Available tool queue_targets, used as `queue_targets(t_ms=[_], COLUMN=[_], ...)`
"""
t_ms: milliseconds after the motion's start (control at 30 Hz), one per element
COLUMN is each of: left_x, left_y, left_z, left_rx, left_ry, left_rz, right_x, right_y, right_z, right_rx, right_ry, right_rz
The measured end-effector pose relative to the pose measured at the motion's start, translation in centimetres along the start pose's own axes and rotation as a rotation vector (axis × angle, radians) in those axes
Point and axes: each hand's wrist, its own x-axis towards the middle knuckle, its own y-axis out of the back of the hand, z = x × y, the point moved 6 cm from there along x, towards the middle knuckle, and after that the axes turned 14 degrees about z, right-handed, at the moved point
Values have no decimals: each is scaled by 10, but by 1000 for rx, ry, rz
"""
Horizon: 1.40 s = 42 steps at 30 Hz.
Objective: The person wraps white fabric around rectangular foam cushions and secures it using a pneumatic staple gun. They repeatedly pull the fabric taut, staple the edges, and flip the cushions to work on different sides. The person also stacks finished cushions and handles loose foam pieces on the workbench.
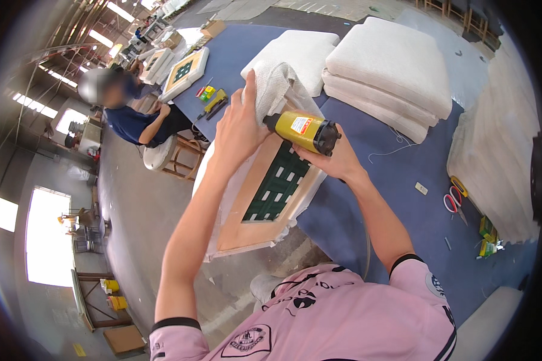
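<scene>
A yellow-and-black staple gun [301, 129] is gripped in my right hand [336, 157], its nose pointing left to the fabric edge beside my left hand. My left hand [239, 127] holds the white fabric [274, 90] against the upper edge of a tilted seat panel, its index finger stretched upward. The seat panel [235, 224] has a light wooden frame with dark green woven webbing [278, 183] in its middle. White fabric wraps round its outer edges. My left palm and thumb are partly hidden, as is the exact contact of the staple gun's nose.
Several white padded seats [391, 66] are stacked on the blue table [391, 180]. Scissors [454, 201] and small green-yellow boxes [489, 231] lie at right by a pile of white fabric [494, 150]. Another staple gun [215, 104] lies at far left, near a seated person [135, 120].
</scene>
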Motion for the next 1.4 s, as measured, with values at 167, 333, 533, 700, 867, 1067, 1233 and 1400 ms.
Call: queue_targets(t_ms=[167,333,533,700,867,1067,1233,1400], left_x=[9,-16,-21,-34,-29,-38,-38,-37], left_y=[7,-15,7,13,15,15,15,15], left_z=[-57,-72,-25,2,-5,-1,-1,1], left_rx=[-589,-346,-188,136,123,-24,-32,53], left_ry=[541,345,365,133,-1,39,46,63], left_rz=[-656,-279,-159,65,91,-3,11,-22], right_x=[-44,-65,-63,-64,-45,-27,-25,-28], right_y=[-5,-38,-40,-38,-7,-10,-8,-13], right_z=[25,-6,2,14,1,-22,-3,-14], right_rx=[-58,-21,42,-10,76,-75,-46,-78], right_ry=[252,198,232,245,-58,157,196,187], right_rz=[112,67,83,62,205,200,164,74])
